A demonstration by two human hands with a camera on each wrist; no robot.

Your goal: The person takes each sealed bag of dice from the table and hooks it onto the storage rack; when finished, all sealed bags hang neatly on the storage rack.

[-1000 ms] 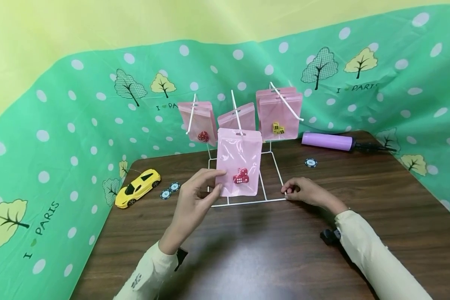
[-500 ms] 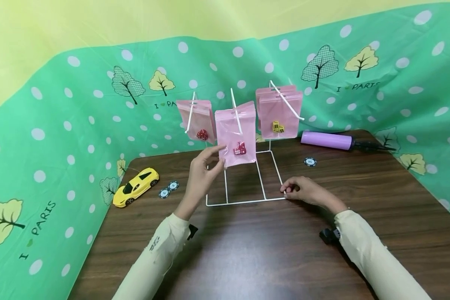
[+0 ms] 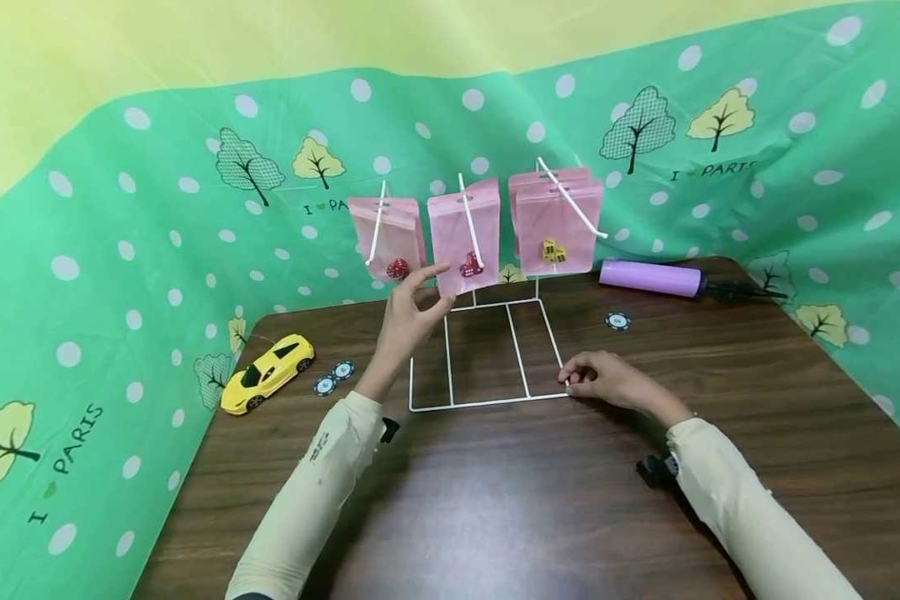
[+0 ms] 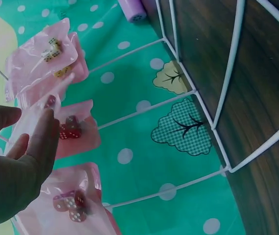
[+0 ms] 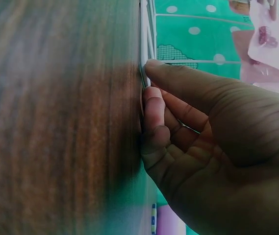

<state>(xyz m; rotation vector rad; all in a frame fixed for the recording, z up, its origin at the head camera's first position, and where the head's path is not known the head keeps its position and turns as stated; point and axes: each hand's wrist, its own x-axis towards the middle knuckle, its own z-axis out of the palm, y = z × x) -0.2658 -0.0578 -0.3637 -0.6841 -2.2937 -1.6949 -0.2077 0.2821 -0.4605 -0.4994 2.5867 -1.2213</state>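
A white wire display rack [image 3: 487, 402] stands on the table with pink zip bags on its three hooks. My left hand [image 3: 405, 321] is at the lower left edge of the middle pink bag [image 3: 457, 229], pinching it; red dice show inside. That bag sits on the middle hook, in front of another pink bag, as the left wrist view shows. My right hand [image 3: 611, 382] pinches the rack's front right corner, also seen in the right wrist view, where the thumb and curled fingers [image 5: 154, 110] meet the white wire.
Pink bags with red dice [image 3: 386, 237] and yellow dice [image 3: 558, 225] hang left and right. A yellow toy car [image 3: 268, 373] and two chips [image 3: 333, 378] lie left. A purple pump [image 3: 651, 277] and another chip [image 3: 618, 321] are right. A patterned cloth [image 3: 285, 250] stands behind.
My left hand has moved up and away with the bag, which has gone from in front of the middle hook's tip back along the hook. The right hand stays at the rack's corner.
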